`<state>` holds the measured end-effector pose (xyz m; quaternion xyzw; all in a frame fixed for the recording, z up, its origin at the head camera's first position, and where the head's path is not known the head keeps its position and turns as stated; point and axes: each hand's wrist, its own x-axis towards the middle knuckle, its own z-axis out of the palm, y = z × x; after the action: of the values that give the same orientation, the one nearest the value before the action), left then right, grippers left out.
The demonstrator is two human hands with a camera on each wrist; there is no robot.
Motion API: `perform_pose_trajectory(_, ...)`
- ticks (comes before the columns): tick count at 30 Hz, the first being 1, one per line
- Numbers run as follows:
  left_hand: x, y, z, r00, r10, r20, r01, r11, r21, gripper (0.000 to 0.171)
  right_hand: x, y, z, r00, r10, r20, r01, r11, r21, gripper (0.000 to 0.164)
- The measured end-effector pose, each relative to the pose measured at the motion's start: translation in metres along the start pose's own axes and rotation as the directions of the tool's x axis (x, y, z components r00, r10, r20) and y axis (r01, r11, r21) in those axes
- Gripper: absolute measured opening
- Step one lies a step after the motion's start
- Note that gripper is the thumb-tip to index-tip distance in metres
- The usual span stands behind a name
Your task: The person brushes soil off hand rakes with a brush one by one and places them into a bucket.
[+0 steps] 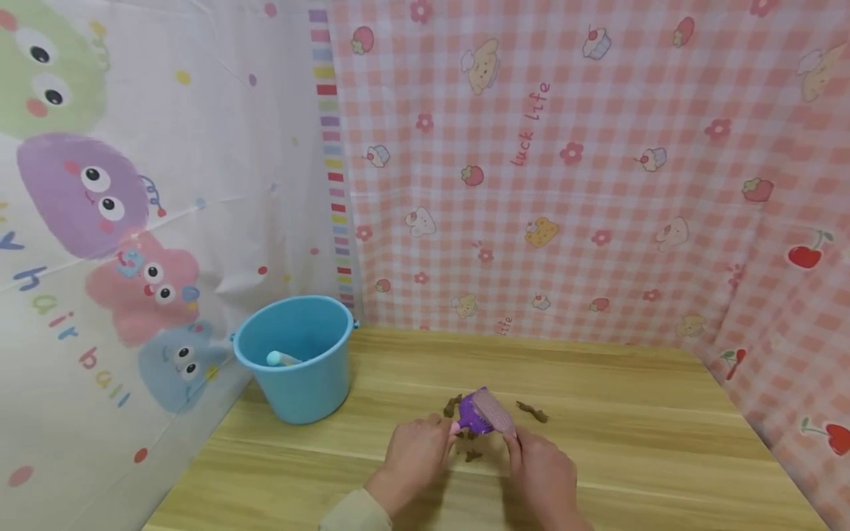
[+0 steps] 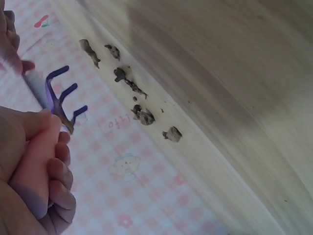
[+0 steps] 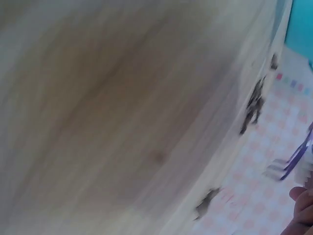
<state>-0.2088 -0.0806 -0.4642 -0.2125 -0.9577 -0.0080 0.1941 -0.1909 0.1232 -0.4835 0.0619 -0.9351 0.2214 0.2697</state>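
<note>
My left hand [image 1: 417, 451] grips the pink handle of a small toy rake [image 2: 39, 164], whose purple tines show in the left wrist view. My right hand [image 1: 541, 472] pinches the near end of a pale pinkish flat piece with a textured face [image 1: 494, 413]; its kind is unclear. That piece overlaps the rake's purple head in the head view; whether the two touch cannot be told. Both are held above the tabletop. Beneath and around them lie several crumpled brown bits [image 2: 143, 115], one of them a longer curled brown strip [image 1: 533, 411] to the right.
A blue bucket [image 1: 302, 391] stands at the left of the wooden table [image 1: 624, 398], with a pale blue-tipped stick [image 1: 282, 358] inside. A white printed curtain [image 1: 259, 214] hangs on the left, a pink checked cloth [image 1: 598, 199] behind and on the right.
</note>
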Motion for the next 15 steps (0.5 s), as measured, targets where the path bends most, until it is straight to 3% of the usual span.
perform_pose_trajectory(4, 0.000, -0.002, -0.001, 0.999, 0.036, 0.003, -0.036, 0.999, 0.005, 0.023, 0.005, 0.020, -0.002, 0.996, 0.077, 0.054, -0.077, 0.997, -0.009, 0.020)
perform_pose_trajectory(9, 0.002, -0.003, -0.001, 0.998, 0.050, -0.043, -0.050, 0.999, -0.002, 0.023, 0.006, 0.041, -0.007, 0.979, 0.168, 0.119, -0.165, 0.986, -0.038, 0.020)
perform_pose_trajectory(15, 0.005, -0.007, -0.002, 0.991, -0.023, -0.131, 0.024, 1.000, 0.010, 0.022, 0.010, 0.042, -0.013, 0.981, 0.186, 0.055, -0.185, 0.983, -0.014, 0.022)
